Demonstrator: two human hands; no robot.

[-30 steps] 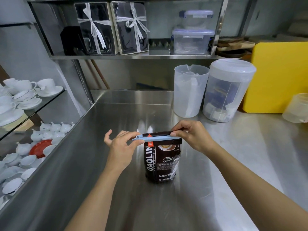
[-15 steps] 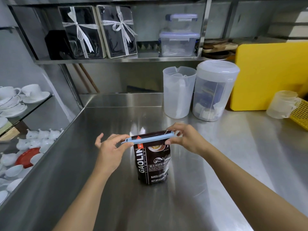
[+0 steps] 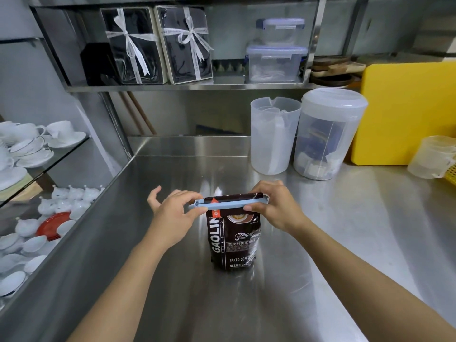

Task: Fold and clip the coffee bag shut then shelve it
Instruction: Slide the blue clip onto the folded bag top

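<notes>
A dark brown coffee bag (image 3: 234,240) printed GAOLIN stands upright on the steel counter (image 3: 333,243). A long light-blue clip (image 3: 227,204) lies across the bag's folded top. My left hand (image 3: 172,213) pinches the clip's left end between thumb and forefinger, the other fingers spread. My right hand (image 3: 274,208) grips the clip's right end and the bag's top corner. Above the counter runs a steel shelf (image 3: 187,87).
On the shelf stand two ribboned black gift boxes (image 3: 158,45) and stacked clear lidded containers (image 3: 277,49). Two translucent plastic jugs (image 3: 306,134) and a yellow board (image 3: 407,114) stand at the counter's back right. White cups and teapots (image 3: 32,149) fill glass shelves at left.
Both hands stay on the clip across the bag top; the clip's right end now pokes out past my right fingers. The camera view has shifted slightly.
</notes>
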